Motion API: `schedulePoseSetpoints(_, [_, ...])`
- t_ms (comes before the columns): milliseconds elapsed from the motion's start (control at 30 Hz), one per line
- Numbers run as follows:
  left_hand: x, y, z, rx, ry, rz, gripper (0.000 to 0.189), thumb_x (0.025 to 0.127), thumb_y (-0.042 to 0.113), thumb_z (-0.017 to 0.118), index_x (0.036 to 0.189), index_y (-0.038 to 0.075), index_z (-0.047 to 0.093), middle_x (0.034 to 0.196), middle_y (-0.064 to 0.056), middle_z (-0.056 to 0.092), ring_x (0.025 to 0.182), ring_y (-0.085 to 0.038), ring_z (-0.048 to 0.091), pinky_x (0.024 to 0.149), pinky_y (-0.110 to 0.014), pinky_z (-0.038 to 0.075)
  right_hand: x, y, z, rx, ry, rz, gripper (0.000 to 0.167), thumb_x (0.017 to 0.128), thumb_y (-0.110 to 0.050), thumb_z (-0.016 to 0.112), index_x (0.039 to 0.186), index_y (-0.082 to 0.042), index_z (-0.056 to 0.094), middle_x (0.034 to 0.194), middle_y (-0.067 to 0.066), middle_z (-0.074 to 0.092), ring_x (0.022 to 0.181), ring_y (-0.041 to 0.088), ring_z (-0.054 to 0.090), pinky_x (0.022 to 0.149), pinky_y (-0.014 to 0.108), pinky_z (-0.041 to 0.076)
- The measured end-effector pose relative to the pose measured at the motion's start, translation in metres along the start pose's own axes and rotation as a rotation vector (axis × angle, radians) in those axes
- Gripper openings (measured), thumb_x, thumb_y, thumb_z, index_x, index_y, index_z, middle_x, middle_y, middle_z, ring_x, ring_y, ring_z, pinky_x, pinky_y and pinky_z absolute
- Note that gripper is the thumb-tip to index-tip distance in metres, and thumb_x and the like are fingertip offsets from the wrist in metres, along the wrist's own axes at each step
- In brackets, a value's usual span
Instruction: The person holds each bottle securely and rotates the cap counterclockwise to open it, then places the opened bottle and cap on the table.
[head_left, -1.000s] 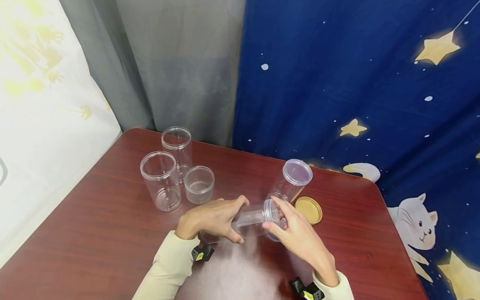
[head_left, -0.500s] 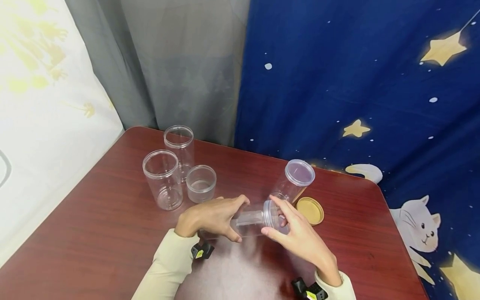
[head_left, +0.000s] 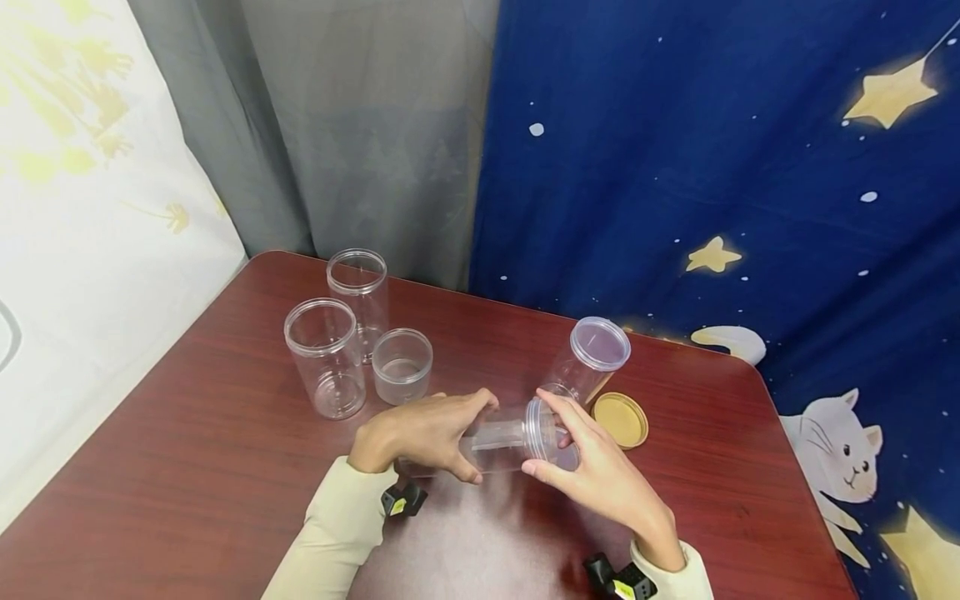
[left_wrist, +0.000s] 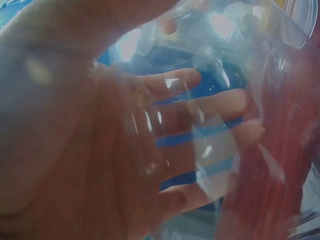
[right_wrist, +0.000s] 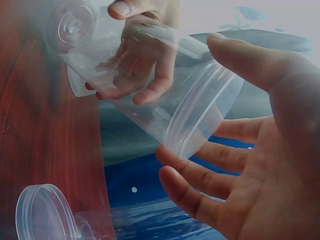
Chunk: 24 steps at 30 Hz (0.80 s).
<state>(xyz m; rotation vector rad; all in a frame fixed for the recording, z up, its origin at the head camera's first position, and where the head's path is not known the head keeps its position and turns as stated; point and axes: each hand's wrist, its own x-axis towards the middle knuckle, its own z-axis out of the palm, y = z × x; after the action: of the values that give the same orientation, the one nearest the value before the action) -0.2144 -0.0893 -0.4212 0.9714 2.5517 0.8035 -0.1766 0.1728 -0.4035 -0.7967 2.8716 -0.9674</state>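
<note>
A clear plastic jar (head_left: 498,437) lies on its side between both hands, with its ribbed rim (head_left: 537,429) toward the right. My left hand (head_left: 423,435) grips the jar's body from the left. In the left wrist view, its fingers (left_wrist: 220,105) show through the clear wall. At the other end my right hand (head_left: 600,471) holds the rim, thumb on the near side and fingers on the far side. Through the right wrist view the jar (right_wrist: 135,80) looks see-through with nothing inside. Whether a clear lid covers its mouth I cannot tell.
Two tall clear jars (head_left: 324,358) and a short clear jar (head_left: 402,367) stand on the left. Behind the right hand stands a jar with a purplish lid (head_left: 600,343), near a gold lid (head_left: 620,420). Another clear lid (right_wrist: 45,215) is on the table (head_left: 187,450).
The head view has shifted slightly. Both hands keep their hold on the jar, and their position hardly differs.
</note>
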Motion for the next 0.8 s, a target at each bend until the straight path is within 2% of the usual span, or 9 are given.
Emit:
schedulePoseSetpoints(233, [-0.0007,0.0004,-0.0010,0.002,-0.001,-0.003,0.080,0.070,0.041,0.086,0.133,0.017,0.044,0.124,-0.002,0.065,0.097,-0.011,0.060,0.095,-0.039,0.045,-0.0003,0.0005,-0.0005,0.002,-0.004,-0.016,0.079,0.083,-0.043,0.078,0.150,-0.027,0.039,0.143,-0.004,0.050,0.098,0.010,0.058,0.085,0.035,0.052])
schedulePoseSetpoints(400, [-0.0006,0.0007,-0.0018,0.006,-0.006,-0.008,0.081,0.070,0.041,0.086,0.134,0.017,0.044,0.127,-0.002,0.065,0.105,-0.012,0.061,0.098,-0.040,0.044,0.0001,0.0008,0.0000,0.004,0.001,-0.035,0.080,0.082,-0.042,0.079,0.150,-0.027,0.039,0.144,-0.005,0.050,0.097,0.009,0.058,0.084,0.035,0.052])
schedulePoseSetpoints(600, [-0.0005,-0.0001,-0.0012,0.019,0.000,-0.001,0.080,0.070,0.042,0.086,0.134,0.017,0.044,0.127,-0.002,0.065,0.105,-0.009,0.060,0.099,-0.039,0.044,0.0003,0.0009,0.0005,0.007,0.000,-0.044,0.081,0.082,-0.042,0.080,0.150,-0.028,0.038,0.145,-0.005,0.049,0.097,0.009,0.058,0.084,0.035,0.052])
schedulePoseSetpoints(700, [-0.0005,-0.0006,-0.0013,0.020,0.001,0.000,0.081,0.070,0.042,0.086,0.134,0.016,0.044,0.127,-0.003,0.065,0.105,-0.010,0.060,0.098,-0.039,0.045,0.0007,0.0011,0.0005,0.010,-0.009,-0.041,0.083,0.081,-0.042,0.080,0.151,-0.028,0.037,0.146,-0.004,0.047,0.101,0.010,0.058,0.086,0.035,0.053])
schedulePoseSetpoints(800, [-0.0004,-0.0010,-0.0013,0.017,0.003,0.001,0.081,0.071,0.043,0.086,0.135,0.016,0.044,0.129,-0.003,0.064,0.105,-0.012,0.061,0.096,-0.038,0.046,0.0018,0.0017,0.0007,0.035,-0.014,-0.031,0.088,0.080,-0.043,0.080,0.153,-0.029,0.033,0.150,-0.004,0.045,0.113,0.014,0.058,0.091,0.038,0.053])
